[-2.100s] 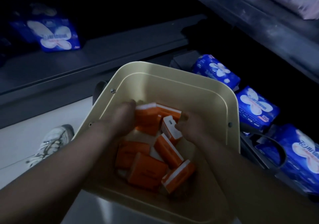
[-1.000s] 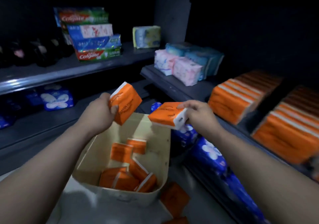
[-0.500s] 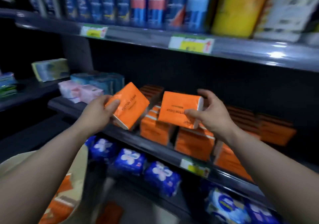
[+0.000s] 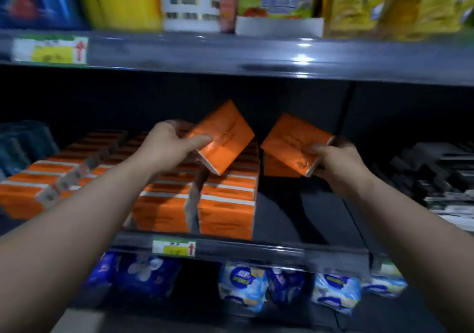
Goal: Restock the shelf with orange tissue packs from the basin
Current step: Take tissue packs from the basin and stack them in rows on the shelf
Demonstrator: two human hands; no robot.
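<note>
Each hand grips one orange pack — the left hand (image 4: 166, 145) holds a tilted pack (image 4: 225, 135), the right hand (image 4: 338, 163) another (image 4: 292, 143) — just above the rows (image 4: 225, 204) on the shelf (image 4: 282, 252).

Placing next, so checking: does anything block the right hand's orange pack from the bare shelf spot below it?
Nothing visible does. The right hand holds its pack above bare shelf floor, right of the orange rows; a single pack stands farther back, behind the gap.
</note>
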